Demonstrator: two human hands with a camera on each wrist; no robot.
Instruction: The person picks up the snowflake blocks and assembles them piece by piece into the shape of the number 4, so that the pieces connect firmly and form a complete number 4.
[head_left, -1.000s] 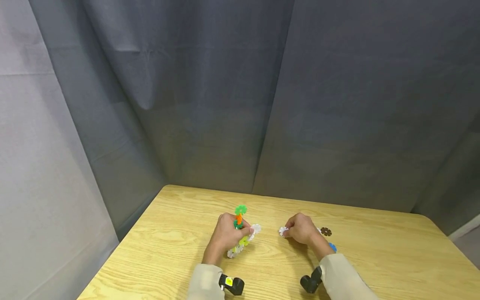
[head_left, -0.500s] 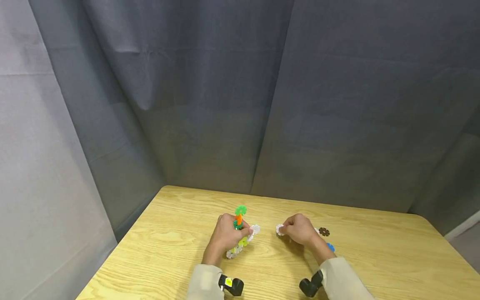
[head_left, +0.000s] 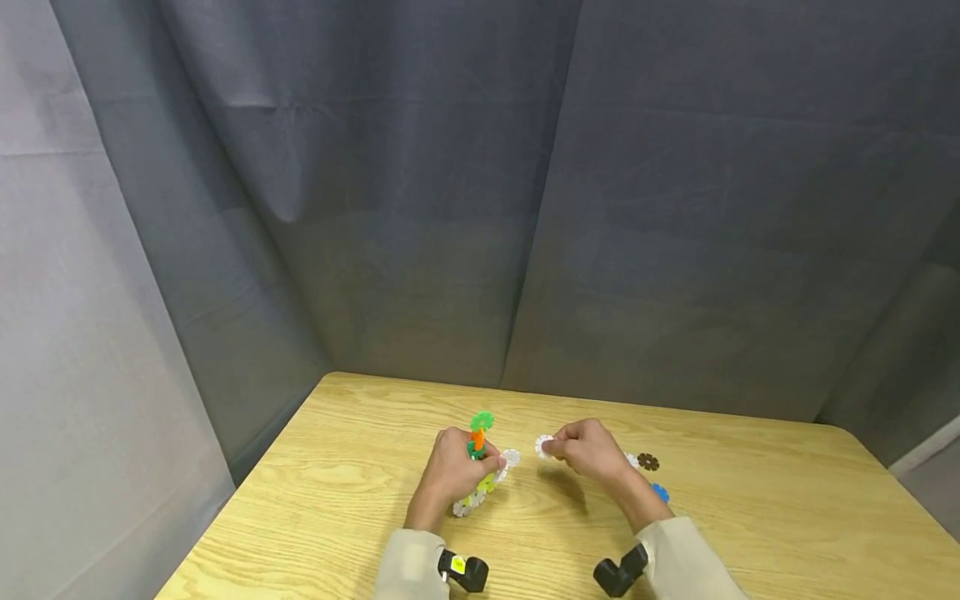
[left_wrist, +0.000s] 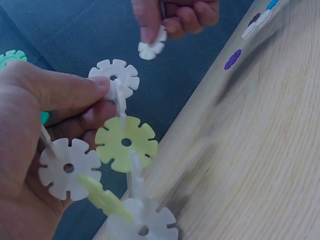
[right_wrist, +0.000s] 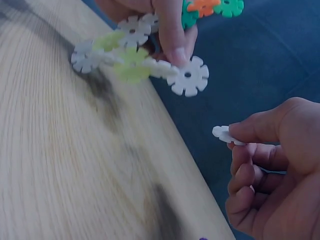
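My left hand grips a chain of notched, flower-shaped plastic discs slotted together edge to edge. Pale yellow and white discs alternate along its lower part, while an orange disc and a bright green disc stick up past the hand. Thumb and fingers pinch near the white end disc. My right hand pinches one loose white disc between thumb and fingertips, raised over the table. A short gap separates that disc from the chain's white end. Part of the chain is hidden behind the left hand.
On the wooden table, right of my right hand, lie a brown disc, a white disc and a blue disc. The left wrist view also shows a purple disc. Grey curtains hang behind the table.
My right hand has lifted the white disc and carried it left, toward the chain. The left hand and its chain have stayed nearly still.
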